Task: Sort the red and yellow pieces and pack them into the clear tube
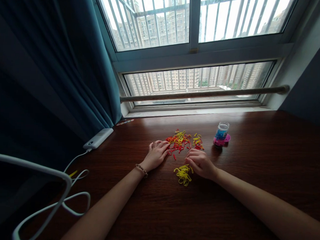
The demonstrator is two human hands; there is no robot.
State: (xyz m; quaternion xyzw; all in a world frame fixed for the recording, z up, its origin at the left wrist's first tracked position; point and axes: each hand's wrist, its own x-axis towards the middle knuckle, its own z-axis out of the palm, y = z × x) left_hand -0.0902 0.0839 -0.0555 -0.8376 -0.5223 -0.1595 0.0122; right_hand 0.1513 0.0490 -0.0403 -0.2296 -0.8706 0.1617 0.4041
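A mixed heap of small red and yellow rubber bands (179,141) lies on the dark wooden table. My left hand (156,155), with a beaded bracelet at the wrist, rests flat at the heap's left edge, its fingers stretched out and the tips touching red bands. Just below the heap, my right hand (199,162) is closed, thumb and fingers drawn together; whatever they may pinch is hidden. Nearest to it is a separate pile of only yellow rubber bands (183,175). A smaller red and yellow cluster (198,141) sits above the right hand.
A small clear jar (222,131) with blue and pink contents stands open at the right, beside a pink lid (228,138). At the left lie a white power bank (98,138) and its looped white cable (76,194). A blue curtain (98,79) and a barred window border the table (151,203).
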